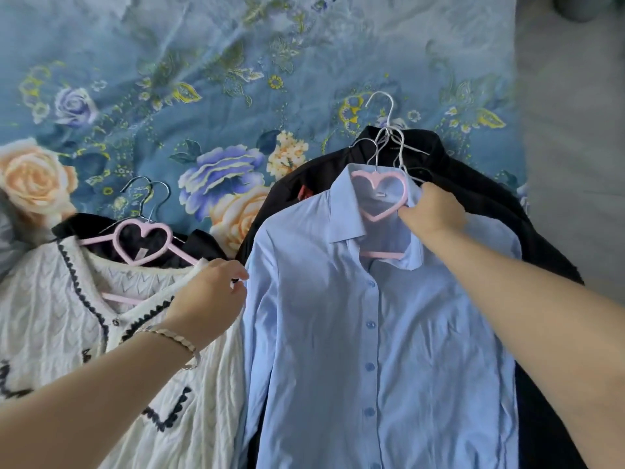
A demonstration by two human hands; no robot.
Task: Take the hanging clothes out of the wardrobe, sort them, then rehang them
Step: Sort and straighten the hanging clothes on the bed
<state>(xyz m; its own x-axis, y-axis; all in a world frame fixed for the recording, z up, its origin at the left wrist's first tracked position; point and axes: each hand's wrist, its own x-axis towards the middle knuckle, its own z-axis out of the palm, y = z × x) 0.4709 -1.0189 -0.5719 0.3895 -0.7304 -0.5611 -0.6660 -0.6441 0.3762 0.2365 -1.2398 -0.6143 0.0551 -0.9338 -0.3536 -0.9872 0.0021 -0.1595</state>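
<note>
Sorting step in hand: clothes out of wardrobe, laid on bed (236, 45) in 2 piles

Right hand (434, 211) pinches collar and pink heart hanger (378, 194) of blue shirt (372, 333), top of right pile, over black garment (473, 184)

Left hand (211, 299) fingers closed on shirt's shoulder edge, beside white cardigan (50, 299) heading left pile, dark garment beneath

Count: 2 pink heart hangers, at least 2 white wire hangers (389, 130), 5 hooks visible; 2 light tops, at least 2 dark pieces

Next, by judgement: square shirt on pile, keep hooks untangled, then carry piles back for rehanging

Blue floral bedspread (203, 79) — grey floor (571, 164) beside
</note>
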